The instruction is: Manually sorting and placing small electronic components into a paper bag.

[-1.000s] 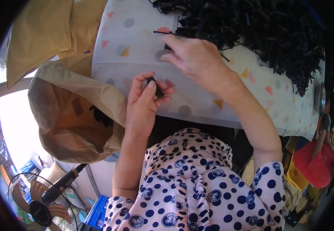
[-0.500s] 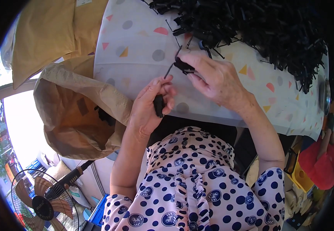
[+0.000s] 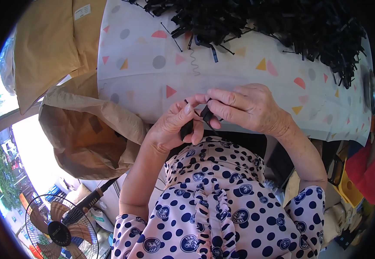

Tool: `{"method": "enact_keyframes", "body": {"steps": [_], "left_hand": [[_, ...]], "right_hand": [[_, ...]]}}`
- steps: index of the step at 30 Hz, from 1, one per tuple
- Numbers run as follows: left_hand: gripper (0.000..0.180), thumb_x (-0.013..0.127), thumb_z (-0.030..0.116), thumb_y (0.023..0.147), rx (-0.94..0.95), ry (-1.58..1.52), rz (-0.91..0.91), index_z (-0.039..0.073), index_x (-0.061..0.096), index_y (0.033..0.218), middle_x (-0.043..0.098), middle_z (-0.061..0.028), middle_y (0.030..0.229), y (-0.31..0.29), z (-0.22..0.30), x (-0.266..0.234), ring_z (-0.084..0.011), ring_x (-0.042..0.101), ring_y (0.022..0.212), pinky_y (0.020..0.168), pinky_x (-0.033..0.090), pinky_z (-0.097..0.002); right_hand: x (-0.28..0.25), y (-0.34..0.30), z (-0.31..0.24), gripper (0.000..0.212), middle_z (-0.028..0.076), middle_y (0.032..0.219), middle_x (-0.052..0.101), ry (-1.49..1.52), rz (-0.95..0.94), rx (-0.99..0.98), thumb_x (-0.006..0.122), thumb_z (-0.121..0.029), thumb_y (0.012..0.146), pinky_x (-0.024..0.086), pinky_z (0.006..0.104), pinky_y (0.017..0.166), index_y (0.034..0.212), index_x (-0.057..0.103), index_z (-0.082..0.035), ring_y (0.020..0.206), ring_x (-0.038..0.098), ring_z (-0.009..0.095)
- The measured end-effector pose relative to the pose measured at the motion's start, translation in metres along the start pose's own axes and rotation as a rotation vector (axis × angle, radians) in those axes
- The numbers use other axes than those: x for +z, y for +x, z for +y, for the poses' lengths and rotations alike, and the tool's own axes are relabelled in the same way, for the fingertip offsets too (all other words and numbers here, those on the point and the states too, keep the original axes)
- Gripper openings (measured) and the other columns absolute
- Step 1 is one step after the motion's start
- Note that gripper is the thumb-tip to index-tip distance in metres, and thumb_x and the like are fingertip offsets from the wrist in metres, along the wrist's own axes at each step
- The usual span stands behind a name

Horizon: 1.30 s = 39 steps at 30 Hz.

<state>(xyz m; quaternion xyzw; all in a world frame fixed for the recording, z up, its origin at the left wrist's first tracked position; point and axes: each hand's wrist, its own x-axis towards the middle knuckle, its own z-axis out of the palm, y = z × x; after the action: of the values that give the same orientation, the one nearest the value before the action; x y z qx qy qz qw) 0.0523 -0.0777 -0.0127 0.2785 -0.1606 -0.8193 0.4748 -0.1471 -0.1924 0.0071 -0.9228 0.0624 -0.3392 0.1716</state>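
Head view, looking down: the left hand [image 3: 170,127] has its grip closed on a small black plastic piece [image 3: 187,129], thumb on top and fingers curled beneath. The right hand [image 3: 248,108] pinches a second small black part [image 3: 206,114] between thumb and forefinger, with what looks like a thin black wire [image 3: 212,125] trailing from it. The two pieces meet, or nearly so, just above the near edge of the tabletop [image 3: 239,73] and over the person's spotted blouse [image 3: 213,203]; whether they are already joined cannot be told.

Beyond the hands, the tabletop carries a pale cloth printed with coloured triangles and dots. A little coiled wire spring [image 3: 193,62] lies loose on it, and along the far side sits a big heap of black plastic parts [image 3: 274,21]. An open brown paper sack [image 3: 88,138] slumps against the left edge, more brown bags [image 3: 45,47] stand behind it, and a floor fan [image 3: 62,231] is below.

Both pieces are tiny, dark and held only by fingertips, so I judge a slip likely if the pinch loosens while they are pressed together. A dropped part would fall into the lap or past the table edge, out of easy reach. The thin wire might also bend if pushed in crooked.
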Motion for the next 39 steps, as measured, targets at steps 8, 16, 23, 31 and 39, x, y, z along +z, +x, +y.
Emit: {"method": "enact_keyframes", "body": {"steps": [8,16,23,31,39], "left_hand": [[0.034,0.061,0.026,0.091,0.044,-0.340,0.089,0.010,0.055,0.122,0.065,-0.0182,0.091,-0.001,-0.012,0.010,-0.0133,0.053,0.048,0.043,0.037,-0.0201],[0.013,0.058,0.019,0.093,0.101,0.072,0.371,0.009,0.056,0.101,0.063,-0.0095,0.076,-0.007,0.009,0.022,-0.0104,0.054,0.050,0.043,0.037,-0.0186],[0.020,0.051,0.029,0.097,0.369,0.078,0.326,0.010,0.052,0.101,0.061,-0.0077,0.074,-0.013,0.003,0.013,-0.0084,0.053,0.050,0.043,0.036,-0.0163],[0.020,0.055,0.024,0.095,0.216,0.232,0.297,0.009,0.048,0.106,0.065,-0.0088,0.084,-0.020,0.008,0.019,-0.0059,0.055,0.052,0.044,0.036,-0.0148],[0.017,0.057,0.017,0.094,0.246,0.286,0.410,0.008,0.048,0.105,0.065,-0.0105,0.084,-0.018,0.000,0.028,-0.0055,0.053,0.054,0.047,0.037,-0.0137]], "right_hand": [[0.010,0.000,-0.003,0.023,0.008,0.104,0.065,0.054,0.067,0.041,0.071,-0.010,0.071,0.048,0.0250,0.047,0.093,0.065,-0.007,0.058,0.058,0.014],[0.029,0.012,-0.020,0.026,0.009,0.097,0.059,0.299,0.059,0.347,0.066,0.004,0.074,0.049,0.0260,0.058,0.100,0.061,-0.002,0.070,0.063,0.019],[0.033,0.017,-0.023,0.020,0.005,0.086,0.060,0.772,-0.005,0.782,0.058,-0.005,0.089,0.048,0.0240,0.062,0.109,0.057,0.000,0.070,0.060,0.013],[0.022,0.022,-0.015,0.018,0.006,0.079,0.062,0.754,-0.219,0.698,0.057,-0.005,0.090,0.050,0.0243,0.064,0.107,0.058,0.000,0.067,0.062,0.014],[0.027,0.018,-0.025,0.028,0.004,0.078,0.062,0.684,-0.152,0.714,0.056,-0.013,0.093,0.048,0.0228,0.063,0.118,0.057,-0.001,0.067,0.059,0.011]]}}
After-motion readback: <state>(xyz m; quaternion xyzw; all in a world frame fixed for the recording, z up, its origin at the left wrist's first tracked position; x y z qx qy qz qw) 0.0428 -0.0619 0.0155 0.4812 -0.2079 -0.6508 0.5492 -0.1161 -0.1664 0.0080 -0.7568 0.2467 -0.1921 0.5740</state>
